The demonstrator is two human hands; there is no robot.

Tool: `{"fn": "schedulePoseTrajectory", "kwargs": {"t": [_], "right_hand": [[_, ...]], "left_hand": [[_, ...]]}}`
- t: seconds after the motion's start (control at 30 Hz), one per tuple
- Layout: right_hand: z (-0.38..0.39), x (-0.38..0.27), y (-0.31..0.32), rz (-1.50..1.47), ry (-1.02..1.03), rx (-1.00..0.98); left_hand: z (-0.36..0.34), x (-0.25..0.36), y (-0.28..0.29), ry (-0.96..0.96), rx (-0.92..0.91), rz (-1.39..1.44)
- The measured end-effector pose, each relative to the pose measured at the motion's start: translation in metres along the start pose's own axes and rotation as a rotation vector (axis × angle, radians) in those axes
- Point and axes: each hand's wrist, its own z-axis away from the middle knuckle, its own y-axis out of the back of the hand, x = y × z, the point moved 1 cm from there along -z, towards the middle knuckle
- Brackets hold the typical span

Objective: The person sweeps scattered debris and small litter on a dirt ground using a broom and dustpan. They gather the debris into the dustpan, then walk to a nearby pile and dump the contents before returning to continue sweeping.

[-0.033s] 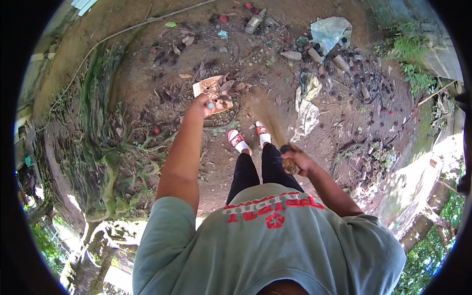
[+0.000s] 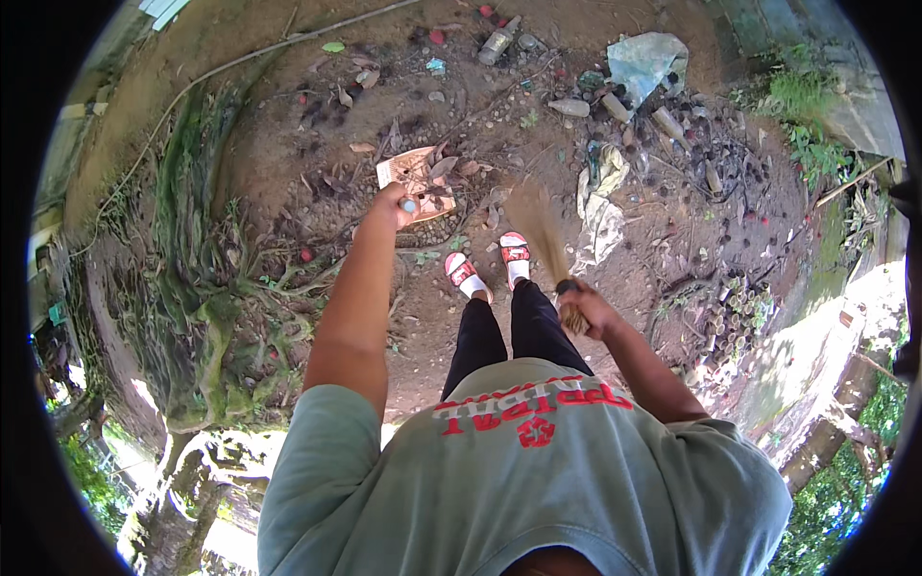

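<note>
My left hand (image 2: 389,204) is closed around an upright handle, its pale blue-grey tip (image 2: 408,205) poking out of the fist. Below it an orange-tan dustpan (image 2: 392,171) lies on the dirt, with dry leaves (image 2: 443,167) in and around it. The lower part of the handle is hidden by the hand. My right hand (image 2: 595,309) grips a stick broom (image 2: 547,235) at its dark-bound end. Its thin bristles fan out toward the ground, right of the dustpan and just past my right foot, blurred at the tips.
Mossy roots (image 2: 192,211) run along the left. A crumpled whitish cloth (image 2: 600,216) lies right of the broom. Farther off are a glass bottle (image 2: 499,41), a pale plastic sheet (image 2: 648,62) and scattered litter. My red sandals (image 2: 461,269) stand between the hands.
The broom's bristles have swung to the right, uncovering my right sandal, and my right hand has shifted slightly with it. My left hand and the dustpan are almost unmoved.
</note>
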Motion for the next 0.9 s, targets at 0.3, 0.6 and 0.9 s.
{"fn": "schedulePoseTrajectory", "kwargs": {"t": [0.3,0.6,0.9], "right_hand": [[-0.128,-0.015,-0.073,-0.119,-0.085,-0.229],[-0.049,0.018,-0.046,-0.186,-0.052,0.097],[-0.12,-0.005,-0.177,-0.255,-0.083,-0.39]], "left_hand": [[-0.038,0.031,0.0,0.189,0.033,0.006],[-0.055,0.035,0.017,0.114,-0.043,-0.031],[-0.026,0.031,0.002,0.155,-0.001,-0.029]]}}
